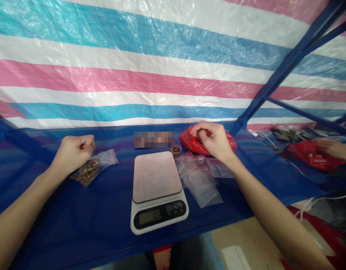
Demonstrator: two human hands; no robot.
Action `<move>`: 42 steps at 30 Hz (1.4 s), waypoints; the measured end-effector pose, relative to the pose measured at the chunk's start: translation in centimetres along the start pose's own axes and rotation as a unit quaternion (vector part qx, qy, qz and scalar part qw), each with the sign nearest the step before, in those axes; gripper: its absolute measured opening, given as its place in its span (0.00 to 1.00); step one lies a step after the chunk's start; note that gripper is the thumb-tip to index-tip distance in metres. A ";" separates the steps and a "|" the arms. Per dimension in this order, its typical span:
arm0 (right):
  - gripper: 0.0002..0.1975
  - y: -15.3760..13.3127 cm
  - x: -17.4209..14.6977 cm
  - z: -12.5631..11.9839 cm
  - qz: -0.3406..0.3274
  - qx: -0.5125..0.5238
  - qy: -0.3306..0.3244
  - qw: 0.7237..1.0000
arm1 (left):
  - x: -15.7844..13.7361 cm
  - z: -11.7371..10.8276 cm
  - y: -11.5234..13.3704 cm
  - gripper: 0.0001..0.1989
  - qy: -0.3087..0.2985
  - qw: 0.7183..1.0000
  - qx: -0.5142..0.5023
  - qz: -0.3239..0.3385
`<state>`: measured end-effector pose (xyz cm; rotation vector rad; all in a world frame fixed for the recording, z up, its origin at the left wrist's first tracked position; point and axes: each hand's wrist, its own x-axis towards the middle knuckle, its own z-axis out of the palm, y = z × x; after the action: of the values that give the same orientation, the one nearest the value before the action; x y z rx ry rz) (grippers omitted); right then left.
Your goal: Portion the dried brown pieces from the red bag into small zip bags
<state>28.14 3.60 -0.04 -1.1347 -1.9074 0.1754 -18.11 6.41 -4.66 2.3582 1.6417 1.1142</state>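
Note:
My left hand [77, 148] is curled into a fist, with nothing showing in it. It rests at the upper left of a clear zip bag [90, 170] partly filled with small brown pieces. My right hand [213, 137] is at the mouth of a red plastic bag [189, 140], its fingers bent and pressed together. What they pinch, if anything, is hidden. Between my hands stands a white kitchen scale [158, 180], its plate bare and its display reading 0.0. A small round cup [176, 149] of brown pieces sits behind the scale's right corner.
Several clear zip bags [202, 183] lie overlapped right of the scale. Behind it is a blurred-out strip [154, 140]. At far right, another person's hand [336, 150] is at a second red bag [310, 153]. A blue metal frame [274, 82] rises before the striped sheet [133, 78].

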 end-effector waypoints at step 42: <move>0.12 6.7 0.7 -2.7 0.035 -0.183 -0.116 0.976 | -0.1 0.4 -0.4 0.14 -0.016 0.999 -0.028 -0.014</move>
<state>34.34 7.22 -1.42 -1.4816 -2.1658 -0.0095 -18.20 6.61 -5.14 2.3006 1.6063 1.0965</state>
